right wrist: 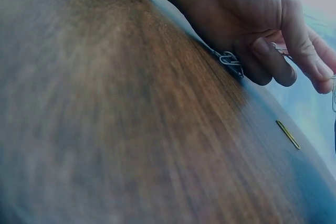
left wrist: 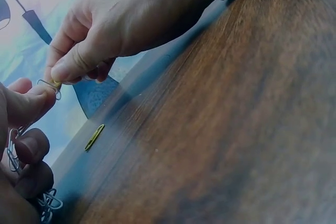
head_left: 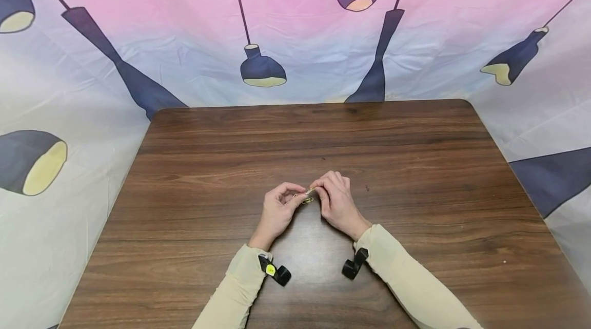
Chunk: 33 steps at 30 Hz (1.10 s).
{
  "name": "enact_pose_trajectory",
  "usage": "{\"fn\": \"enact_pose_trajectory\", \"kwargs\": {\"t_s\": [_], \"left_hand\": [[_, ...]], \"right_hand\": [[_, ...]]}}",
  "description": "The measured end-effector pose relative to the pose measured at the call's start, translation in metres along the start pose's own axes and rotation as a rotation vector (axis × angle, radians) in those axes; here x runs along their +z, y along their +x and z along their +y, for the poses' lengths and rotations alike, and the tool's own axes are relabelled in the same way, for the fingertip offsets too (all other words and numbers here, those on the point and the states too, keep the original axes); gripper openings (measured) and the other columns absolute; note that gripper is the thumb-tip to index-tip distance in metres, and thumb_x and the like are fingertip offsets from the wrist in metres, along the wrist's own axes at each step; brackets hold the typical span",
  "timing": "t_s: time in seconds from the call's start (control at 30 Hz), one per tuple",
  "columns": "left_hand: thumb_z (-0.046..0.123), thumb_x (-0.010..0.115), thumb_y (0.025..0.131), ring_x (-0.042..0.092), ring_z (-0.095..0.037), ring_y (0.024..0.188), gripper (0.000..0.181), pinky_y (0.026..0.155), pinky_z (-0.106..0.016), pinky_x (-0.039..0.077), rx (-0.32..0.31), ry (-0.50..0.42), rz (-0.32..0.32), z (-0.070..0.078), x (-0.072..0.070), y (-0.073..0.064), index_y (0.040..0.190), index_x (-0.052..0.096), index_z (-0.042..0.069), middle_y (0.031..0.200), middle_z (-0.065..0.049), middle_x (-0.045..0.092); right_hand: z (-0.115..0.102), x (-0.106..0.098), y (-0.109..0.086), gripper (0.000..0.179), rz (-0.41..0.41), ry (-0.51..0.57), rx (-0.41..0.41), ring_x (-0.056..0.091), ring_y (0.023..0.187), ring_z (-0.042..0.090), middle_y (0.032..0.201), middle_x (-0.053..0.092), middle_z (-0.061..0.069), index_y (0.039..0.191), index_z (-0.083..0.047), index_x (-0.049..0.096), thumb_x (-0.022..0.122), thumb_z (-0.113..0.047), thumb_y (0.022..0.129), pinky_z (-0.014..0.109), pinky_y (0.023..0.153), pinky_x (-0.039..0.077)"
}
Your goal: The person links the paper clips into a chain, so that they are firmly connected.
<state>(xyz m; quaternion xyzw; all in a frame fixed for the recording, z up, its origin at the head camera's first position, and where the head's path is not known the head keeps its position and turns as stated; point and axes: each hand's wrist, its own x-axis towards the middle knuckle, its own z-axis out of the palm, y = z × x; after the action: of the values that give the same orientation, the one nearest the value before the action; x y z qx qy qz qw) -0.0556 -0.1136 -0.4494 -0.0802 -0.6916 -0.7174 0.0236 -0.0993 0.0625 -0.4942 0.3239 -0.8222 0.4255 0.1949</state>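
My left hand (head_left: 276, 212) pinches the end of a chain of pale paper clips (left wrist: 13, 153) between thumb and forefinger. More of the chain hangs by its curled lower fingers, as the right wrist view also shows. Close beside it, my right hand (head_left: 339, 205) pinches a yellowish paper clip (head_left: 312, 189) at the chain's end. Fingertips cover most of that clip, so whether it is linked cannot be told. Just below the hands, one yellow paper clip (head_left: 308, 200) lies on the table.
The brown wood-grain table (head_left: 194, 180) spreads around both hands. Behind it hangs a cloth backdrop (head_left: 304, 26) printed with dark lamps. Each wrist carries a small black camera.
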Motion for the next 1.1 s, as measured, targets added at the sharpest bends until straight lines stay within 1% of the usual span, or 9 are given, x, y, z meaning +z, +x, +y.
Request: {"fn": "enact_pose_trajectory", "kwargs": {"t_s": [0.13, 0.23, 0.37, 0.47, 0.6, 0.73, 0.83, 0.93, 1.1], "left_hand": [[-0.011, 0.065, 0.086, 0.063, -0.019, 0.072, 0.015, 0.059, -0.019, 0.047, -0.002, -0.002, -0.007, -0.0014, -0.0005, 0.0001, 0.1, 0.062, -0.015, 0.091, -0.038, 0.063], [-0.012, 0.062, 0.088, 0.062, -0.018, 0.073, 0.017, 0.061, -0.018, 0.047, 0.009, -0.004, -0.022, -0.0017, -0.0008, 0.0001, 0.104, 0.06, -0.016, 0.091, -0.039, 0.061], [-0.008, 0.058, 0.093, 0.051, -0.009, 0.061, 0.018, 0.055, -0.016, 0.04, 0.012, 0.013, -0.028, 0.0008, -0.0013, -0.0011, 0.109, 0.06, -0.015, 0.08, -0.037, 0.055], [0.002, 0.06, 0.095, 0.039, -0.005, 0.051, 0.02, 0.049, -0.018, 0.032, -0.027, 0.064, -0.029, 0.0038, -0.0009, -0.0021, 0.111, 0.065, -0.009, 0.068, -0.031, 0.051], [0.012, 0.066, 0.094, 0.045, -0.006, 0.053, 0.021, 0.051, -0.017, 0.034, -0.051, 0.141, -0.028, 0.0046, 0.0011, -0.0026, 0.106, 0.07, -0.004, 0.069, -0.027, 0.062], [0.007, 0.068, 0.091, 0.048, -0.006, 0.055, 0.015, 0.05, -0.016, 0.036, 0.029, 0.189, -0.006, 0.0033, 0.0018, -0.0031, 0.093, 0.072, -0.007, 0.069, -0.023, 0.063], [0.003, 0.066, 0.091, 0.052, -0.021, 0.054, 0.014, 0.049, -0.022, 0.042, 0.061, 0.176, -0.025, 0.0037, 0.0009, -0.0029, 0.088, 0.069, -0.011, 0.072, -0.019, 0.06], [0.003, 0.064, 0.093, 0.055, -0.038, 0.058, 0.014, 0.049, -0.027, 0.046, 0.039, 0.137, -0.058, 0.0049, -0.0002, -0.003, 0.094, 0.067, -0.011, 0.077, -0.024, 0.061], [0.001, 0.065, 0.092, 0.059, -0.02, 0.066, 0.017, 0.056, -0.021, 0.047, 0.08, 0.156, -0.06, 0.0041, -0.0003, -0.0027, 0.106, 0.068, -0.007, 0.088, -0.023, 0.065]], "right_hand": [[0.0001, 0.0007, -0.0005, 0.01, 0.028, -0.021, 0.044, 0.049, 0.088, 0.019, 0.096, 0.057, 0.001, 0.101, -0.012, 0.064, 0.06, -0.005, 0.095, 0.042, 0.08, 0.031], [-0.0005, 0.0002, -0.0003, 0.011, 0.056, 0.027, 0.048, 0.049, 0.089, 0.019, 0.096, 0.057, 0.002, 0.101, -0.011, 0.064, 0.061, -0.003, 0.094, 0.041, 0.08, 0.031], [-0.0005, -0.0008, 0.0002, 0.014, 0.091, 0.126, 0.003, 0.049, 0.088, 0.019, 0.097, 0.057, 0.002, 0.102, -0.011, 0.065, 0.06, 0.0, 0.094, 0.037, 0.077, 0.03], [0.0001, -0.0015, 0.0005, 0.014, 0.104, 0.19, -0.046, 0.049, 0.088, 0.019, 0.096, 0.058, 0.004, 0.103, -0.011, 0.066, 0.058, -0.002, 0.096, 0.035, 0.076, 0.031], [0.0001, -0.0018, 0.0015, 0.016, 0.119, 0.252, -0.087, 0.05, 0.087, 0.019, 0.097, 0.06, 0.004, 0.106, -0.008, 0.067, 0.06, 0.0, 0.094, 0.034, 0.077, 0.032], [-0.0018, -0.0012, 0.0033, 0.026, 0.149, 0.291, -0.118, 0.05, 0.084, 0.019, 0.096, 0.062, 0.006, 0.108, 0.0, 0.065, 0.065, 0.012, 0.085, 0.034, 0.077, 0.036], [-0.0028, -0.0011, 0.0039, 0.033, 0.168, 0.31, -0.131, 0.05, 0.082, 0.019, 0.093, 0.062, 0.011, 0.11, 0.002, 0.063, 0.066, 0.018, 0.081, 0.033, 0.074, 0.038], [-0.0029, -0.0012, 0.0034, 0.036, 0.163, 0.322, -0.128, 0.051, 0.083, 0.02, 0.094, 0.062, 0.013, 0.111, 0.001, 0.063, 0.065, 0.019, 0.08, 0.032, 0.073, 0.041], [-0.0027, -0.0016, 0.0018, 0.035, 0.132, 0.344, -0.113, 0.054, 0.087, 0.019, 0.097, 0.063, 0.01, 0.111, -0.002, 0.063, 0.065, 0.017, 0.082, 0.03, 0.074, 0.044]]}}
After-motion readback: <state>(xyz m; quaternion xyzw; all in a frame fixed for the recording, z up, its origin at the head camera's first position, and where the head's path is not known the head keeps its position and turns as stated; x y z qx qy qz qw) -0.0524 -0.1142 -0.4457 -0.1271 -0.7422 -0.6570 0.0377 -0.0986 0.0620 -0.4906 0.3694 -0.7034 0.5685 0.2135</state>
